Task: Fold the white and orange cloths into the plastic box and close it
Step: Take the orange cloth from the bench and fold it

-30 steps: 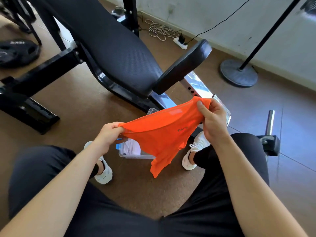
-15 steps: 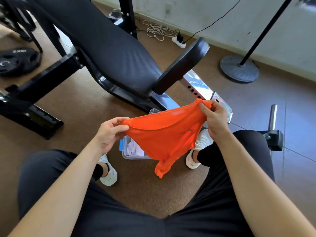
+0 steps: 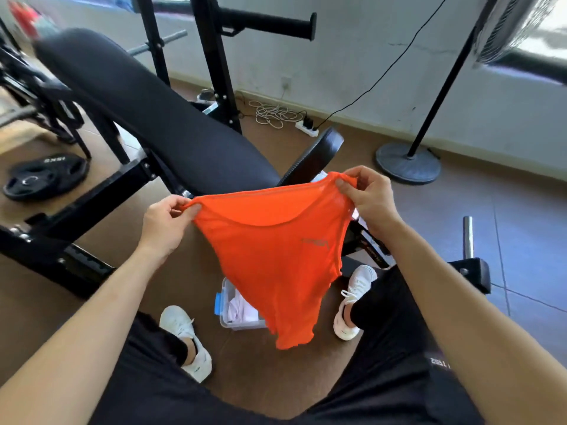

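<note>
1. We see only part of the plastic box (image 3: pixel 228 314): its left end, with a blue latch (image 3: pixel 218 303), shows on the floor (image 3: pixel 92 289) between the two white shoes, and the rest is hidden behind the hanging orange cloth (image 3: pixel 276 259).
2. The white cloth (image 3: pixel 241 309) lies inside the box; only a crumpled patch of it shows, so we cannot tell whether it is folded.
3. No lid can be made out, and the box stands open at the end we can see.
4. The small grey print on the orange cloth is too faint for us to read.
5. Our left hand (image 3: pixel 165 223) pinches the upper left corner of the orange cloth between thumb and fingers.
6. Our right hand (image 3: pixel 369 199) pinches the upper right corner the same way, so the cloth hangs spread between them, in the air above the box, its lower end dangling near the box's front wall.
7. The fan (image 3: pixel 515 23) at the top right is blurred and cut off by the frame; its base (image 3: pixel 408 162) stands on the floor beyond the right hand.
8. Compared with half a second ago, our hands are higher and wider apart, and the cloth is stretched flatter and hangs longer.
9. The view has tipped upward since then: more of the weight bench (image 3: pixel 171 127) and wall shows, and the box now sits lower in the picture.
</note>
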